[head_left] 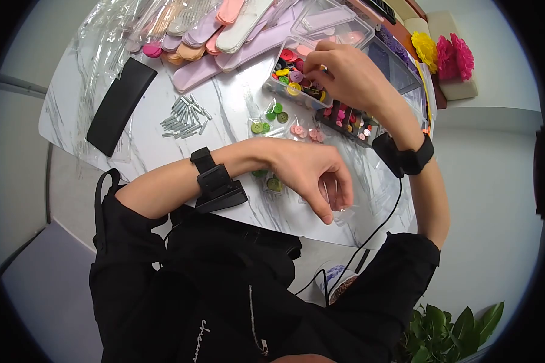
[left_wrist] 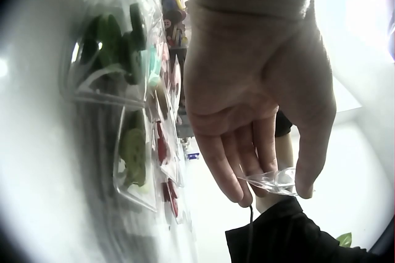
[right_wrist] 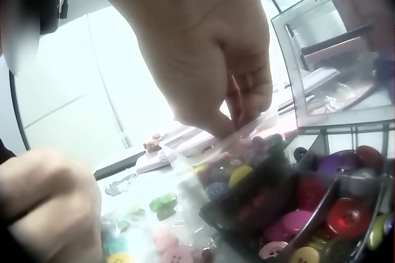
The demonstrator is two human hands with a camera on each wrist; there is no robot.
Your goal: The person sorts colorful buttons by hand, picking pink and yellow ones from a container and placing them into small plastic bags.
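Note:
My left hand (head_left: 312, 175) holds a small clear plastic bag (left_wrist: 278, 181) between thumb and fingertips, low over the near side of the table. Further back, my right hand (head_left: 351, 75) reaches down into a clear plastic box (head_left: 277, 92) of mixed colored buttons (head_left: 295, 76). In the right wrist view its thumb and fingers point down among the buttons, tips hidden; I cannot tell whether they pinch one. Small clear bags with green buttons (head_left: 277, 112) and pink buttons (head_left: 298, 130) lie between the hands. More green buttons (left_wrist: 133, 158) in bags show close beside my left hand.
A dark divided case (right_wrist: 302, 238) of buttons stands beside the clear box, its clear lid (right_wrist: 285, 47) raised. Emery boards (head_left: 197, 72) in plastic pile up at the back. A heap of small metal pieces (head_left: 186, 117) and a black case (head_left: 121, 106) lie on the left.

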